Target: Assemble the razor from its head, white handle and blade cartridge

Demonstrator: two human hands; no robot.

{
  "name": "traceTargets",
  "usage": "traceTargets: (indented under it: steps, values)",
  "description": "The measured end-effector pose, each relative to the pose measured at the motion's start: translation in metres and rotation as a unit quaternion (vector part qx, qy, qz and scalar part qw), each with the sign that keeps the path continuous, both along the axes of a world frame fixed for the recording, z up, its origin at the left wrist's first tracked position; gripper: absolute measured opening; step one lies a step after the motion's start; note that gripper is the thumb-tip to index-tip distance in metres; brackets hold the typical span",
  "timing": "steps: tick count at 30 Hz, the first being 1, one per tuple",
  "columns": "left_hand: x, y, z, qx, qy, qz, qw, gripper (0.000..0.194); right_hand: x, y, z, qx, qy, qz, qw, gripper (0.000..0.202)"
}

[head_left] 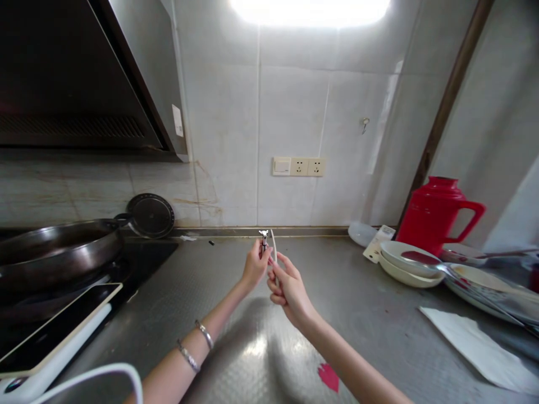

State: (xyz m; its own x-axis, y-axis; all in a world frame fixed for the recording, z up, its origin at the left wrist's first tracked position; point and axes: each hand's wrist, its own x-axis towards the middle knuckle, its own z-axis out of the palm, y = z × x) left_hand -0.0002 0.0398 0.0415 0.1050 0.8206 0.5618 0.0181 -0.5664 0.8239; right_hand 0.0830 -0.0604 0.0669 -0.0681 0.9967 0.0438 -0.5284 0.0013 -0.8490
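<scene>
Near the middle of the view, my left hand (pixel 254 266) is closed around a small dark item with a shiny metal top (pixel 264 235), held upright. Beside it, my right hand (pixel 290 289) pinches a thin whitish strip (pixel 274 247) that points upward. The fingertips of both hands are close together above the metal counter (pixel 227 336). Two silver bangles (pixel 188 356) circle the left forearm. What exactly the small dark item is, I cannot make out.
A pan (pixel 63 252) sits on the stove at left, with a phone (pixel 59 325) in front. At right stand a red jug (pixel 433 216), stacked bowls (pixel 410 264), plates and a white napkin (pixel 480 348). A red scrap (pixel 328 377) lies near the front.
</scene>
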Motion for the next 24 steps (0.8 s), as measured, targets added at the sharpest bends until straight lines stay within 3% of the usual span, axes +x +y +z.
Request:
traceTargets:
  steps: [4,9,12,14,16,20,24]
  values:
    - [-0.001,0.000,0.003,-0.014,0.004,0.010,1.000,0.017,-0.002,-0.007,-0.005,-0.011,-0.005,0.023,1.000,0.049]
    - [-0.001,0.000,0.005,-0.011,0.004,-0.017,1.000,0.018,0.002,0.000,0.000,0.000,-0.010,-0.006,1.000,0.048]
    - [-0.004,0.003,0.004,-0.009,0.006,-0.007,1.000,0.017,-0.001,-0.004,0.001,0.000,-0.036,0.020,0.999,0.049]
    - [-0.007,0.007,0.004,-0.005,0.004,-0.004,1.000,0.018,-0.002,-0.008,-0.001,0.019,-0.072,0.028,0.997,0.050]
    - [-0.011,0.012,0.006,-0.001,0.002,-0.012,1.000,0.021,0.001,-0.007,0.001,0.074,-0.116,-0.006,0.991,0.049]
    - [-0.018,0.018,0.014,-0.007,0.001,-0.018,1.000,0.028,0.022,0.013,0.021,0.223,-0.160,-0.142,0.951,0.048]
    - [-0.022,0.017,0.023,-0.027,-0.034,-0.069,0.997,0.038,0.056,0.046,0.051,0.263,-0.198,-0.167,0.929,0.044]
